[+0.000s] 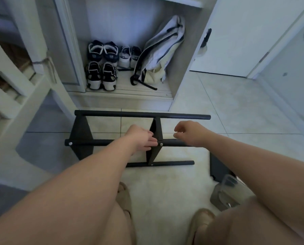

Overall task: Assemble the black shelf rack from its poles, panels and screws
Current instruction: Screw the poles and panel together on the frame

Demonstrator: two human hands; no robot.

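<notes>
The black shelf rack lies on its side on the tiled floor: three horizontal poles, the far pole (142,114), middle pole (98,143) and near pole (174,163), joined by two upright panels, the left panel (81,137) and the middle panel (155,138). Silver screws (161,144) show on the middle pole. My left hand (141,138) rests with straight fingers against the middle panel's left face. My right hand (188,132) hovers just right of that panel over the middle pole, fingers loosely curled; whether it pinches a screw cannot be seen.
A loose black panel (218,167) and a clear plastic container (225,193) lie on the floor under my right forearm. Ahead is an open cabinet (126,96) with several shoes and a white bag (161,50). A white door (236,32) stands at right, white furniture at left.
</notes>
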